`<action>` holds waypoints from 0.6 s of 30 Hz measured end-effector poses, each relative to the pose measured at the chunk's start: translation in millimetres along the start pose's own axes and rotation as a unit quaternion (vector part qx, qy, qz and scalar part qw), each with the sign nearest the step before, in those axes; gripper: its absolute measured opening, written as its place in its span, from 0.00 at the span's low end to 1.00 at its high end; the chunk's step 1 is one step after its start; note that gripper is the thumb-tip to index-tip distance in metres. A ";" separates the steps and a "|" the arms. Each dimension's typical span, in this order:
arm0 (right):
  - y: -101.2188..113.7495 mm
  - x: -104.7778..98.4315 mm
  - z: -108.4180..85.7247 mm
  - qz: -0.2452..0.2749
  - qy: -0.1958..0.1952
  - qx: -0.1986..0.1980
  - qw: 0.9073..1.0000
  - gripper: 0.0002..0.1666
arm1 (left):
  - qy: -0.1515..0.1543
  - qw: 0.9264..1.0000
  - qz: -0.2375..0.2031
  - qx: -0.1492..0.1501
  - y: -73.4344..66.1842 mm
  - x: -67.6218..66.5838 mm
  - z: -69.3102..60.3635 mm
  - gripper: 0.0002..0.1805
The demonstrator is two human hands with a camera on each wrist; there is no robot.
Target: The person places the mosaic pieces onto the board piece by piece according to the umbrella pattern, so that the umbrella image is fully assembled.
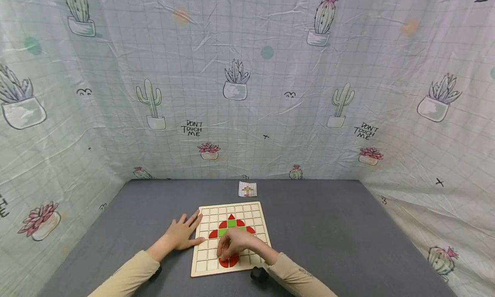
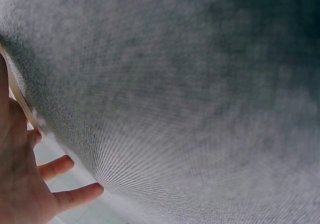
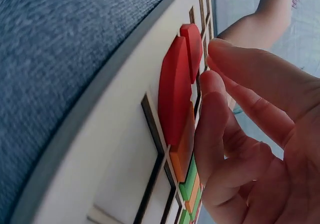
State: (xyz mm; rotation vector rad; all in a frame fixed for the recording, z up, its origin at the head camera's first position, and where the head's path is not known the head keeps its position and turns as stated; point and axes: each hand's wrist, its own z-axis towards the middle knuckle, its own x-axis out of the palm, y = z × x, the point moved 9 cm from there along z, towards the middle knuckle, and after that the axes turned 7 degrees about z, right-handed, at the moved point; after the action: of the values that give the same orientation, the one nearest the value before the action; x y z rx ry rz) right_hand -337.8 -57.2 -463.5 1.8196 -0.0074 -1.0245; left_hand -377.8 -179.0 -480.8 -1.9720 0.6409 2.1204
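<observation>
A square light-wood grid board lies on the dark tabletop, bearing red, green and orange pieces. My left hand is spread flat, its fingertips and thumb at the board's left edge. Over the lower middle of the board, my right hand bends its fingers downward. Its thumb and fingertips are close beside a red rounded piece; nothing shows between them, and I cannot tell whether they touch the piece. A second red rounded piece sits next to it, with an orange piece adjoining. My right hand hides some central pieces from the head view.
A small printed card with a coloured pattern lies behind the board. The dark grey tabletop extends to both sides. A cactus-print curtain surrounds the table at the back and sides. A black device is at my right wrist.
</observation>
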 end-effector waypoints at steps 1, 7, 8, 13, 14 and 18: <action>0.6 1.0 0.4 -0.004 0.001 -0.001 1.000 0.03 | 0.001 1.000 0.001 0.001 0.2 0.4 0.1 0.42; 1.5 3.3 1.1 -0.013 0.000 0.003 1.000 0.04 | 0.000 1.000 -0.002 0.004 -1.7 -3.5 -0.7 0.42; 1.7 3.4 0.9 -0.012 0.000 0.004 1.000 0.04 | -0.001 1.000 -0.003 0.005 -2.2 -4.8 -1.0 0.42; 4.1 3.6 -0.4 -0.012 0.004 0.006 1.000 0.05 | 0.002 1.000 -0.006 0.003 -4.2 -9.9 -3.7 0.41; 4.4 3.4 -0.6 -0.014 0.003 0.006 1.000 0.05 | 0.003 1.000 -0.007 0.002 -4.4 -10.3 -4.4 0.41; 3.3 2.0 -1.1 -0.019 -0.006 0.006 1.000 0.06 | 0.006 1.000 -0.009 -0.001 -4.8 -11.3 -5.8 0.41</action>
State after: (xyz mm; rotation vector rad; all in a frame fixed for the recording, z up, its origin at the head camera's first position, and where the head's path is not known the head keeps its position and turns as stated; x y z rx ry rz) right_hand -334.4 -58.9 -462.1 1.8308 0.0132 -1.0641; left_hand -369.3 -175.3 -470.8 -1.9856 0.6213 2.1011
